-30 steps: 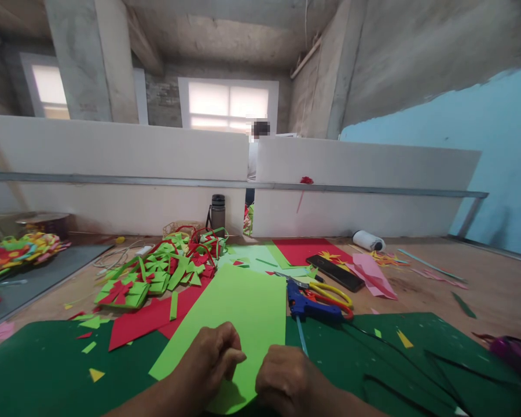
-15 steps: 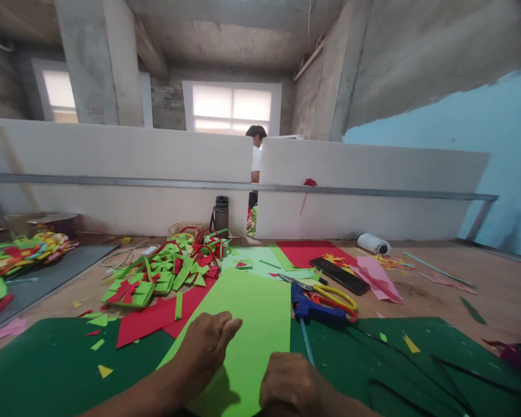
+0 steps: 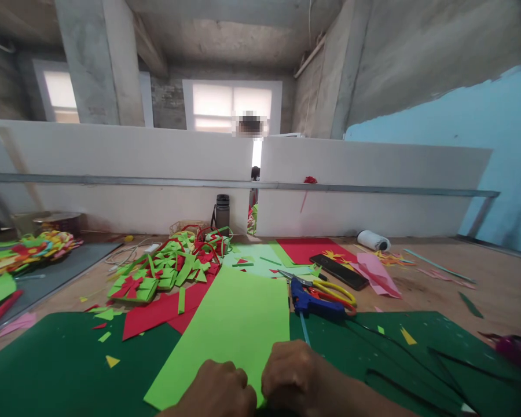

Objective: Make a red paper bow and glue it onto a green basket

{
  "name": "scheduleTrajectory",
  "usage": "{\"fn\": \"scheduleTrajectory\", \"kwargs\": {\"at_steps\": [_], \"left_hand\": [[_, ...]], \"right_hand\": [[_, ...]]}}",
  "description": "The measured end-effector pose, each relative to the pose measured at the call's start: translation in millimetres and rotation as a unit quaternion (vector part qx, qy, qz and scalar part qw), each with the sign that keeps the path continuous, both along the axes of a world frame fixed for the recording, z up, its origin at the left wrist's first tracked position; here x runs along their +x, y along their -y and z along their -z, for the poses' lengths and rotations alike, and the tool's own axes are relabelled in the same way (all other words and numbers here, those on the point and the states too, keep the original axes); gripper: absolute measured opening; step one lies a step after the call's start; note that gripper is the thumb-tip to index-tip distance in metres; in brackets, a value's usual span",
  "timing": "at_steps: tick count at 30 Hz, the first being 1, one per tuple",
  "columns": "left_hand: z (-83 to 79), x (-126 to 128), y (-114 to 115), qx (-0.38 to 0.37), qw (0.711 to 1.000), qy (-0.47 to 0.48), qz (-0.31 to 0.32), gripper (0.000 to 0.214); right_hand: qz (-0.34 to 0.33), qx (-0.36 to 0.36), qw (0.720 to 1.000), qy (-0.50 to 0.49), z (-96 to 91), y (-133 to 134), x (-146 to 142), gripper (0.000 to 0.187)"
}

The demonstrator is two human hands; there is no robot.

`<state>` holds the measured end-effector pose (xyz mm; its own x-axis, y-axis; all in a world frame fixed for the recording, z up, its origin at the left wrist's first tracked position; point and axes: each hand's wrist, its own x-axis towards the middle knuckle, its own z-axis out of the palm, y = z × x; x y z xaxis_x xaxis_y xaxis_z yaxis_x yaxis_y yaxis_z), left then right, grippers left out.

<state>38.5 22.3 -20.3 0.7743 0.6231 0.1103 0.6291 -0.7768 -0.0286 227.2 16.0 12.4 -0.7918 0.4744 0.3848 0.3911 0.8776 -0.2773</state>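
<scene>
A light green sheet of paper (image 3: pixel 238 313) lies on the dark green cutting mat (image 3: pixel 82 359) in front of me. My left hand (image 3: pixel 221 388) is closed over the sheet's near edge, knuckles up. Beside it, a small gap away, my right hand (image 3: pixel 293 370) is also closed, at the sheet's near right corner. The fingertips of both hands are turned down and hidden, so what they pinch does not show. Just right of the sheet lie a blue glue gun (image 3: pixel 315 304) and scissors with yellow handles (image 3: pixel 336 292).
Left of the sheet are red paper (image 3: pixel 156 315) and a pile of green and red paper pieces (image 3: pixel 173 269). A dark bottle (image 3: pixel 222 214) stands behind. A phone (image 3: pixel 338 271) and pink paper (image 3: pixel 377 275) lie at right. The glue gun's cord crosses the mat. A person shows beyond the white partition (image 3: pixel 156 153).
My left hand has come down from the middle of the sheet to its near edge, beside my right hand. The right hand has shifted slightly. The person behind the partition has moved a little.
</scene>
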Motion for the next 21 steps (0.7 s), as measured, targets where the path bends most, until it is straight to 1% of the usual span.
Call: {"fn": "scheduleTrajectory", "kwargs": {"at_steps": [2, 4, 6, 7, 9, 11, 13, 16, 19, 21], "left_hand": [[4.5, 5.1, 3.1, 0.017, 1.000, -0.005, -0.001, 0.014], [6.8, 9.5, 6.8, 0.028, 1.000, -0.009, 0.002, 0.015], [7.8, 12.1, 11.4, 0.033, 0.999, -0.010, 0.006, 0.016], [7.9, 11.9, 14.0, 0.033, 0.999, -0.009, 0.007, 0.017], [7.0, 7.1, 19.6, 0.037, 0.999, -0.005, 0.012, 0.016], [4.8, -3.7, 24.9, 0.054, 0.998, 0.000, 0.018, 0.013], [2.2, -16.8, 29.0, 0.087, 0.996, 0.001, 0.019, 0.012], [0.7, -29.7, 33.2, 0.116, 0.993, -0.014, 0.025, 0.015], [2.4, -28.2, 36.1, 0.136, 0.990, 0.006, 0.043, 0.015], [3.3, -23.3, 36.6, 0.154, 0.986, 0.046, 0.050, 0.008]], "right_hand": [[0.030, 0.100, 0.993, 0.055, 10.2, -2.3, -0.7, 0.031], [0.046, 0.227, 0.971, 0.062, 22.9, -3.8, -2.5, 0.033], [0.051, 0.306, 0.950, 0.040, 31.5, -2.5, -2.8, 0.036], [0.054, 0.321, 0.945, 0.035, 32.4, -0.6, -1.5, 0.036], [0.061, 0.323, 0.944, 0.030, 27.2, 4.8, 5.9, 0.036], [0.074, 0.288, 0.953, 0.064, 16.1, 10.0, 19.4, 0.029], [0.105, 0.258, 0.956, 0.088, 6.0, 12.4, 35.8, 0.027], [0.146, 0.237, 0.955, 0.105, 1.6, 10.2, 54.7, 0.029], [0.150, 0.237, 0.954, 0.100, 3.6, 5.9, 59.5, 0.032], [0.133, 0.217, 0.965, 0.065, 1.3, 4.4, 58.5, 0.034]]}}
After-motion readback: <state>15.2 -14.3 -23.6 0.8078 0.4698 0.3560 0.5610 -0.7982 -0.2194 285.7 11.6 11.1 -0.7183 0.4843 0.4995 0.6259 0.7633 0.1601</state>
